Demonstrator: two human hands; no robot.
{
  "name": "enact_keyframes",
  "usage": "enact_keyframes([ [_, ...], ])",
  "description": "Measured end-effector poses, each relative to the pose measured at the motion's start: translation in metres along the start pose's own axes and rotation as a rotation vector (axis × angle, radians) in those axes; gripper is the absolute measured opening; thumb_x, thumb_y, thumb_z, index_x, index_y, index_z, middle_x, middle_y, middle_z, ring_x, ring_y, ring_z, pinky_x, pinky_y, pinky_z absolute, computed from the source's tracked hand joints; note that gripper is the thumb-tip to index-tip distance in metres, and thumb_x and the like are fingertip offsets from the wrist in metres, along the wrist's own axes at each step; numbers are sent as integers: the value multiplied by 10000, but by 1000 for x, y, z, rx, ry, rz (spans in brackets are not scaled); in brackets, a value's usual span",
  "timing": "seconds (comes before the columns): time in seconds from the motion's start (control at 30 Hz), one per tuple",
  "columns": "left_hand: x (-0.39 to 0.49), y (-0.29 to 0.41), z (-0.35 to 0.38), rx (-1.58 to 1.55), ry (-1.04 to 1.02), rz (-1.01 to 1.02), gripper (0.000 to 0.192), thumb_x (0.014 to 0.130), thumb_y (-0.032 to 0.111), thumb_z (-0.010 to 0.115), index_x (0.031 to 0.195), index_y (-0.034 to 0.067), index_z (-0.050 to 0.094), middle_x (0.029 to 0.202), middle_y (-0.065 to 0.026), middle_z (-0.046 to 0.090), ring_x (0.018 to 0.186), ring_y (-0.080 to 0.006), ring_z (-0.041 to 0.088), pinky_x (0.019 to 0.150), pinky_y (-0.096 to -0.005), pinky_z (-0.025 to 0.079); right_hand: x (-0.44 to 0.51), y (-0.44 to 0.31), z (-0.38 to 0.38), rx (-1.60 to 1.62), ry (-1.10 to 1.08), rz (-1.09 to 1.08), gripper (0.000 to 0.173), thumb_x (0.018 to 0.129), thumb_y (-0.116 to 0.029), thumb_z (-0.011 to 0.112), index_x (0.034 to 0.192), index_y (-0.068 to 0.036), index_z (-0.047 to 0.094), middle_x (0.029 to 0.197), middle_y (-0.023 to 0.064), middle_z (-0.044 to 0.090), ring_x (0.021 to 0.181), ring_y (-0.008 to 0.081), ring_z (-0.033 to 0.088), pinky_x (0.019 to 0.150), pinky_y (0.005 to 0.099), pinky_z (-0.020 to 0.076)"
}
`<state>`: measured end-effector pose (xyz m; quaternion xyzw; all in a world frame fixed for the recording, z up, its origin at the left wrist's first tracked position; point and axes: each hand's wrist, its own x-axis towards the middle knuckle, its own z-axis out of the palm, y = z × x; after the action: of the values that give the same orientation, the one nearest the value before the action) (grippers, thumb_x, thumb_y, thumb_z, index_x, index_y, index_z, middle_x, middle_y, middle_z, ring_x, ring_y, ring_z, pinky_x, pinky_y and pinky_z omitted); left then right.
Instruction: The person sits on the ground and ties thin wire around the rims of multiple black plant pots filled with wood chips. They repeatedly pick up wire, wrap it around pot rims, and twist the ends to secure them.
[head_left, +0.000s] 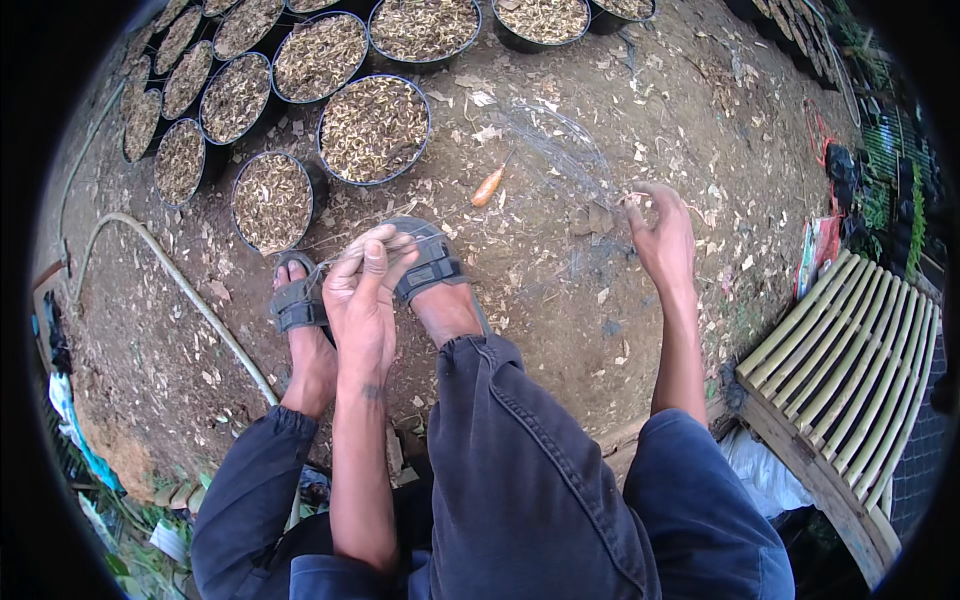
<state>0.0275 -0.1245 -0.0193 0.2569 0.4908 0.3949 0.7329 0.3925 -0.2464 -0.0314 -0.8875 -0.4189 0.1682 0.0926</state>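
Note:
My left hand (366, 281) is raised above my sandalled feet, its fingers closed on several thin, pale strands (341, 262) that look like wire or fishing line. On the right, my right hand (664, 232) is low over the soil, thumb and fingers curled around a thin pinkish strand (636, 196). A loose tangle of fine line (566, 150) lies on the ground just beyond that hand. Between the hands, farther out, rests a pointed tool with an orange handle (489, 187), perhaps an awl or a screwdriver.
Black pots (375, 129) filled with chopped dry plant matter stand in rows at the upper left. A pale hose (184, 281) curves along the left. A bamboo-slat bench (840, 375) is at the right. My sandals (427, 262) rest on bare soil scattered with dry leaf bits.

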Motion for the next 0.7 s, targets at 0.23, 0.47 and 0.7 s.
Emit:
enact_keyframes([
  [0.23,5,26,-37,-147,-46,52,338,1123,208,617,1350,-41,636,1196,-162,739,1134,-242,731,1030,-387,626,-13,-92,-13,844,-329,191,405,1074,-317,700,1373,-44,712,1199,89,789,1006,150,714,906,313,571],
  [0.47,5,34,-52,-150,18,88,324,1124,210,617,1343,-29,634,1196,-156,734,1135,-238,722,1040,-390,616,-11,-132,14,979,-303,110,522,1041,-304,751,1455,-12,626,1227,103,751,1062,165,713,908,339,582],
  [0.7,9,46,-48,-63,30,117,332,1126,203,612,1352,-40,636,1184,-153,732,1124,-240,720,1045,-402,613,-22,-142,5,486,67,-190,555,956,-331,834,1443,-128,664,1315,145,650,1136,275,695,1016,425,568],
])
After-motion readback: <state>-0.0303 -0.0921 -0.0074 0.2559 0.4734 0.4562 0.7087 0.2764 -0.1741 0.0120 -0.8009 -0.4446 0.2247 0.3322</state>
